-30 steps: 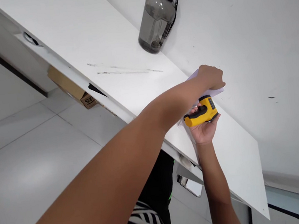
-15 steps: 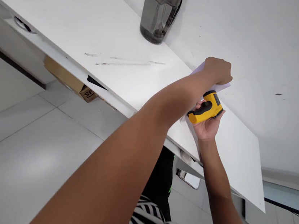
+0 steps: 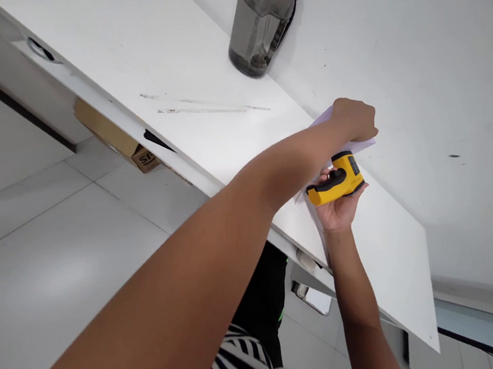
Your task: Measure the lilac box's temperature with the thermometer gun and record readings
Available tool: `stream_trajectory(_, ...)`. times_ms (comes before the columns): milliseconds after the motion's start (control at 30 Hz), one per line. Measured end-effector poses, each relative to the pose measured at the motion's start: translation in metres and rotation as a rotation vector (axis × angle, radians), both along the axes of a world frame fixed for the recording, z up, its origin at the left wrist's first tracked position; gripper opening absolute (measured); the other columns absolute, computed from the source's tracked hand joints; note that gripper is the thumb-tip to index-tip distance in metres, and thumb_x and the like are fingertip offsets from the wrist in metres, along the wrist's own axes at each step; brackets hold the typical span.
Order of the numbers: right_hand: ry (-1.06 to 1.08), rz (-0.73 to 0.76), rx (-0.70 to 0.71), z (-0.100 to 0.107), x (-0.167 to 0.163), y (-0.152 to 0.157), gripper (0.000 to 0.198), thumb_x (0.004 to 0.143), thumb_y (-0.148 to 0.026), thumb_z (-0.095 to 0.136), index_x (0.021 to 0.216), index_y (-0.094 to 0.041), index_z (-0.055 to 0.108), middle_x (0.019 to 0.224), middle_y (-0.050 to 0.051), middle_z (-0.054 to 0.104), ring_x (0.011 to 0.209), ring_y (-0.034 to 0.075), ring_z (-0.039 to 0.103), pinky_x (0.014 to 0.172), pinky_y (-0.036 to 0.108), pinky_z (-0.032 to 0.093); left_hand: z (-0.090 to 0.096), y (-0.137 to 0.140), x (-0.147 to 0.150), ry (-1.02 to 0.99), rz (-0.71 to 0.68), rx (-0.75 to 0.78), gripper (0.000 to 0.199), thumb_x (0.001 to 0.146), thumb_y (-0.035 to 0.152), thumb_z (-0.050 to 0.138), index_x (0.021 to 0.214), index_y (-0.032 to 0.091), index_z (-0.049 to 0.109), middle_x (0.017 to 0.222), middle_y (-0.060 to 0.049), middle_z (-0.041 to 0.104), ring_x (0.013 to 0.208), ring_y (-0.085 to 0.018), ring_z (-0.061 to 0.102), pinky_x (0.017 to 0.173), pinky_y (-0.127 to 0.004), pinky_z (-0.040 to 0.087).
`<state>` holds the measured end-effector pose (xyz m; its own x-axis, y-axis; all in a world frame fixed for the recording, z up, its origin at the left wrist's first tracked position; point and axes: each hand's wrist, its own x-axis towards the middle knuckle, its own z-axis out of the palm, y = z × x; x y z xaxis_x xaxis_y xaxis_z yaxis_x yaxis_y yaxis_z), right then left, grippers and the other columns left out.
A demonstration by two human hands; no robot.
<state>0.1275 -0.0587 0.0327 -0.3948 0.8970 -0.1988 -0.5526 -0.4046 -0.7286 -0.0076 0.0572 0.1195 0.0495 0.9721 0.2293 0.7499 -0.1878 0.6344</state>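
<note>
In the head view, my right hand (image 3: 339, 214) cradles a yellow and black infrared thermometer (image 3: 338, 182) from below, its handle pointing left. Some fingertips show behind the handle. My left arm reaches across from the lower left. Just above the thermometer, my left hand (image 3: 355, 118) is closed at a pale purple sheet of paper (image 3: 364, 145), whose edges stick out on both sides of it. Its fingertips are hidden from me. Part of a pale sheet (image 3: 308, 210) also shows left of my right wrist.
A white desk (image 3: 194, 47) runs diagonally against a white wall (image 3: 431, 78). A grey see-through water bottle (image 3: 256, 27) stands near the wall. Below the desk are a cardboard box (image 3: 109, 132) and tiled floor (image 3: 73, 271).
The view has shifted slightly, so the hands, thermometer and paper appear a little further left. Both hands keep nearly the same pose and hold.
</note>
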Motion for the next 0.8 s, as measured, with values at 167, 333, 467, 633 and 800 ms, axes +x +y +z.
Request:
stream_trajectory(167,-0.012,-0.020,0.018,0.000,-0.002,0.000,0.047,0.088,-0.070,0.052,0.091,-0.026,0.067,0.084,-0.002,0.068,0.077,0.017,0.066,0.087,0.039,0.057,-0.001,0.002,0.001,-0.013,0.008,0.009,0.034,0.085,0.045,0.058,0.106,0.023,0.072,0.114,-0.010,0.068,0.117,-0.038,0.056,0.110,-0.059,0.035)
stream_trajectory(333,0.038,-0.038,0.011,0.000,-0.004,0.002,0.049,0.089,-0.070,0.050,0.091,-0.024,0.067,0.079,-0.002,0.066,0.074,0.016,0.065,0.087,0.039,0.057,0.006,-0.011,-0.001,0.080,0.013,-0.006,0.039,0.089,0.045,0.052,0.114,0.021,0.070,0.118,-0.011,0.068,0.113,-0.036,0.058,0.106,-0.057,0.038)
stream_trajectory(467,0.018,-0.056,0.004,0.001,-0.006,0.002,0.051,0.089,-0.072,0.048,0.089,-0.024,0.067,0.076,-0.002,0.066,0.070,0.015,0.064,0.085,0.037,0.057,0.009,-0.014,-0.001,0.098,0.023,-0.021,0.042,0.090,0.046,0.051,0.117,0.020,0.069,0.121,-0.012,0.067,0.113,-0.036,0.058,0.106,-0.055,0.039)
stream_trajectory(633,0.007,-0.076,0.007,0.000,-0.006,0.002,0.053,0.087,-0.075,0.049,0.090,-0.026,0.067,0.078,-0.002,0.067,0.077,0.018,0.065,0.091,0.041,0.055,0.005,-0.007,-0.001,0.097,0.020,-0.022,0.045,0.090,0.048,0.050,0.120,0.020,0.068,0.121,-0.012,0.066,0.117,-0.036,0.056,0.108,-0.055,0.037)
stream_trajectory(800,0.030,-0.058,-0.008,-0.001,-0.004,0.000,0.051,0.088,-0.073,0.049,0.097,-0.026,0.068,0.084,-0.001,0.069,0.086,0.019,0.066,0.096,0.044,0.053,0.002,-0.002,-0.001,0.059,0.009,-0.036,0.046,0.089,0.049,0.052,0.120,0.019,0.068,0.123,-0.012,0.065,0.123,-0.038,0.052,0.111,-0.055,0.033)
